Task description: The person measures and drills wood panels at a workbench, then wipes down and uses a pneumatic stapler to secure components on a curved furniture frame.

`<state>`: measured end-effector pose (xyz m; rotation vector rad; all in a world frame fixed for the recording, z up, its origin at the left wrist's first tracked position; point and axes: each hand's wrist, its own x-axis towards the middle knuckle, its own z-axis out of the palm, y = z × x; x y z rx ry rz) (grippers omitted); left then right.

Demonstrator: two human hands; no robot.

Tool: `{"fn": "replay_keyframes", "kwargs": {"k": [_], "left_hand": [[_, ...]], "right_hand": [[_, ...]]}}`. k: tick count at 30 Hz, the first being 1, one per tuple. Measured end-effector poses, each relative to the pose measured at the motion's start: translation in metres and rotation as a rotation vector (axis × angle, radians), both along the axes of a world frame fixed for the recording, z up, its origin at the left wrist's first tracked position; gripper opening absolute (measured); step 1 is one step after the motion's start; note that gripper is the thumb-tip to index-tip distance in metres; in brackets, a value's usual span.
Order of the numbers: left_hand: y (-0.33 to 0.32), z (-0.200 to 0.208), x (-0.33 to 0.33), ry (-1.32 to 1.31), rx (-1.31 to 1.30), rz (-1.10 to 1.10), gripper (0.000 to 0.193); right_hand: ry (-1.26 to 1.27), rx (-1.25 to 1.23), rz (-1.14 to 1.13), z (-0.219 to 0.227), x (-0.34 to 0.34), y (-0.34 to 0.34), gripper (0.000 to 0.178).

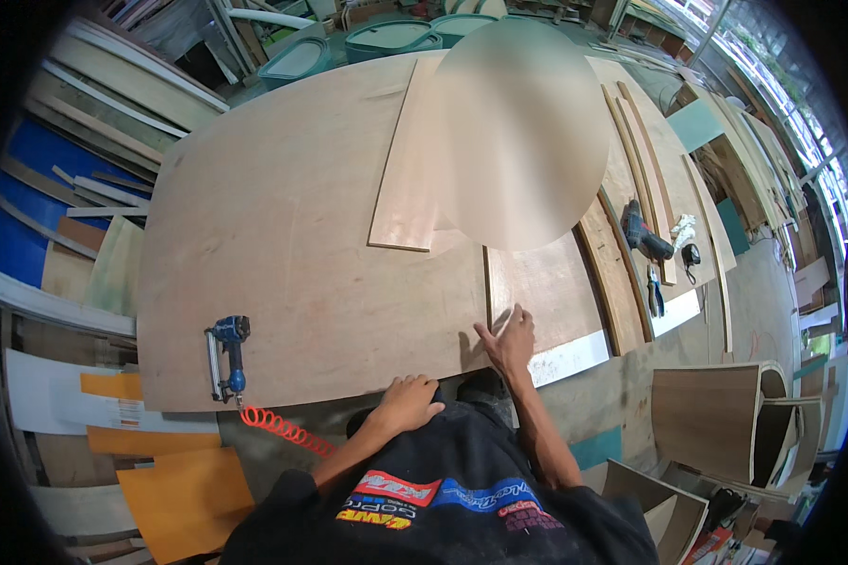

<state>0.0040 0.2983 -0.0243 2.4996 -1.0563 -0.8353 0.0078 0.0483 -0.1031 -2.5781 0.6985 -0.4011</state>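
Note:
My right hand (513, 341) is just over the near end of a plywood panel (546, 292), thumb apart from the fingers and nothing held. Whether its fingertips touch the panel I cannot tell. Close to the front of the large plywood sheet (283, 235), my left hand (408, 405) lies against my body with loose fingers and holds nothing visible. A narrower plywood board (400, 202) rests on the sheet further off. At the sheet's near left corner lies a blue air stapler (229, 353) with a coiled orange hose (287, 433).
Right of the panel lie long wooden strips (622, 273), a cordless drill (639, 231), pliers (655, 292) and a tape measure (691, 255). Curved plywood pieces (707, 414) stand at the lower right. Offcuts (104, 198) fill the left side. A blurred oval hides the far middle.

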Motion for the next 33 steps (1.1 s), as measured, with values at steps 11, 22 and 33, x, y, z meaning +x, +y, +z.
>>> {"fn": "replay_keyframes", "kwargs": {"k": [11, 22, 33], "left_hand": [[-0.066, -0.036, 0.027, 0.027, -0.615, 0.606, 0.032], [-0.092, -0.084, 0.029, 0.494, -0.547, 0.703, 0.039], [-0.198, -0.07, 0.001, 0.995, -1.036, 1.267, 0.099]], "right_hand": [[0.095, 2.163, 0.05, 0.039, -0.096, -0.006, 0.064], [0.283, 0.494, 0.03, 0.023, -0.237, -0.013, 0.069], [-0.008, 0.251, -0.22, 0.048, -0.44, -0.02, 0.067]]}}
